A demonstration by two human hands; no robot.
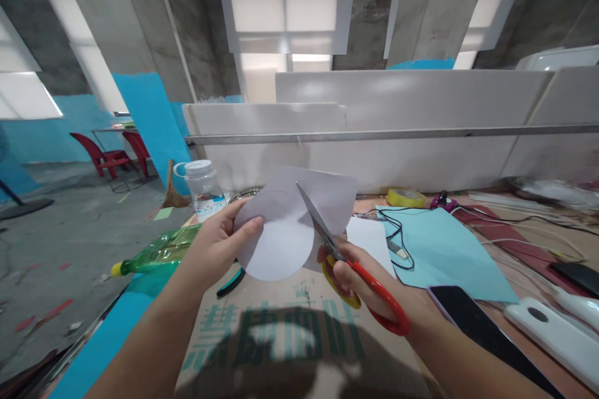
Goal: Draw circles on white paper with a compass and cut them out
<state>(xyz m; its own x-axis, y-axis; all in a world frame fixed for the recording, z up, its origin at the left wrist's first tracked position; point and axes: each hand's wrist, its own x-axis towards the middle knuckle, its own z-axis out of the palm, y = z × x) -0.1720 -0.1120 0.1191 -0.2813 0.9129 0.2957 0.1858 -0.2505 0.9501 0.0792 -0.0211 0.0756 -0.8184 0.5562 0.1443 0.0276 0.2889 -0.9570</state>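
Note:
My left hand [219, 242] pinches the left edge of a white sheet of paper [286, 224], held up above the table. The sheet's lower edge is a rounded curve. My right hand [360, 277] grips red and yellow handled scissors [349, 265]. Their metal blades point up and left into the paper, partly closed on it near the middle.
A cardboard-covered table [299, 318] lies below. On it are a light blue sheet [444, 249], a yellow tape roll [405, 197], black cables [397, 234], a dark phone [461, 308], a white device [547, 327] and pliers [230, 283]. A green bottle [159, 252] and a clear jar [202, 187] sit left.

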